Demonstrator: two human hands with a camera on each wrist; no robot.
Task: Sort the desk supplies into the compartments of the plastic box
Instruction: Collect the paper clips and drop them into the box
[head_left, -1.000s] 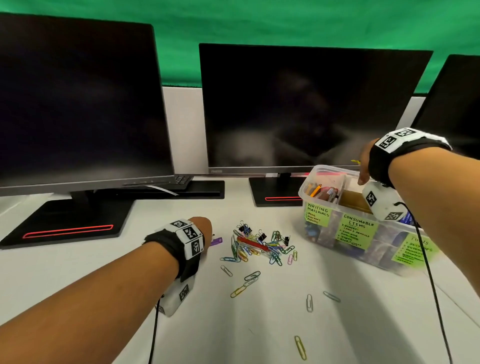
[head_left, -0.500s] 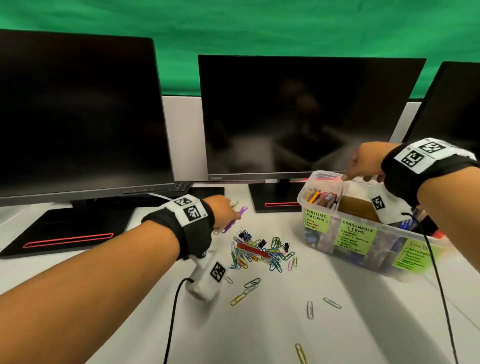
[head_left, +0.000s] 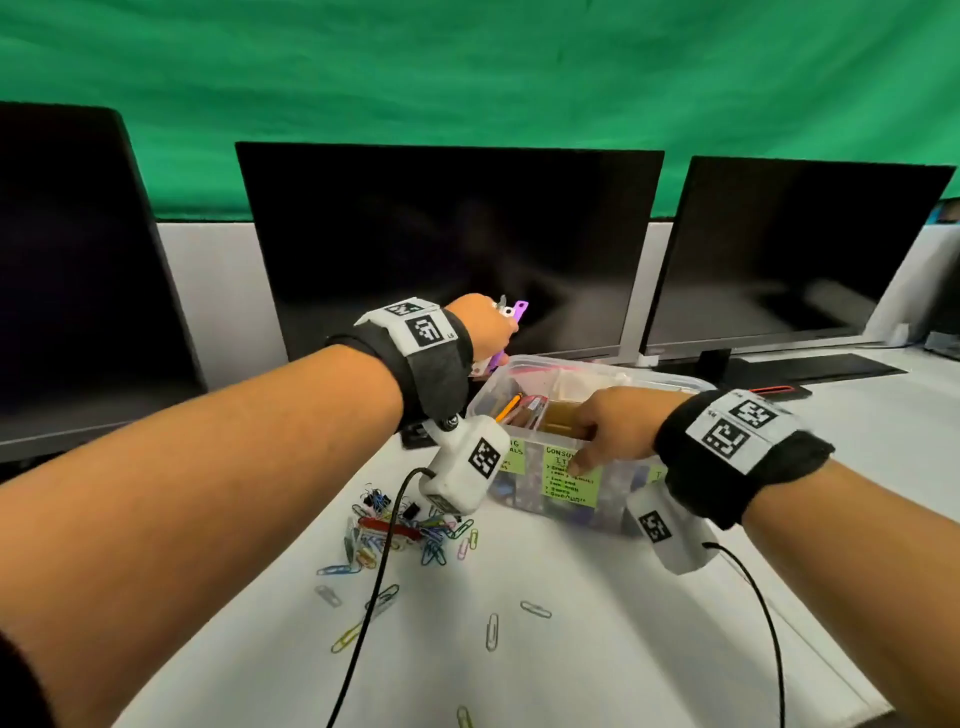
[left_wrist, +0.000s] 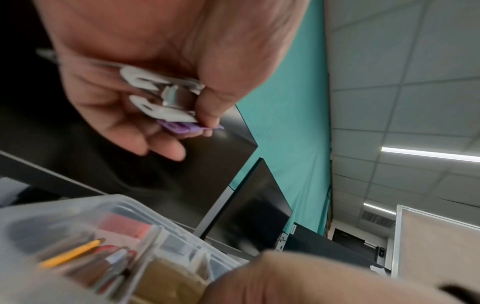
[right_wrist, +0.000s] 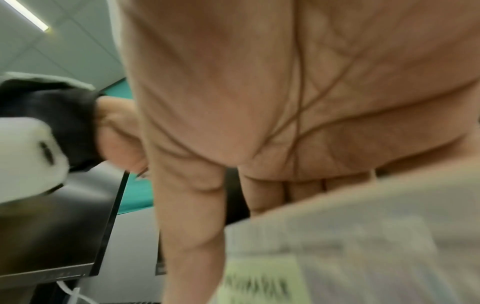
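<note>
My left hand (head_left: 488, 327) hovers above the left end of the clear plastic box (head_left: 618, 371). It pinches a white staple remover (left_wrist: 161, 96) and a purple one (left_wrist: 182, 127), whose purple tip (head_left: 519, 309) sticks out past the knuckles. My right hand (head_left: 608, 426) grips the box's front wall, thumb outside on a green label (head_left: 571, 475), fingers over the rim. The left compartment holds pencils and pens (head_left: 524, 405). A pile of coloured paper clips and binder clips (head_left: 400, 535) lies on the white desk.
Three dark monitors (head_left: 447, 249) stand along the back, their bases right behind the box. Loose paper clips (head_left: 492, 631) are scattered on the desk in front. Black cables (head_left: 374, 597) hang from both wrist cameras over the clips.
My left hand rose off the desk with the staple removers and travelled right to above the box. My right hand shifted from the box's back rim to its front wall.
</note>
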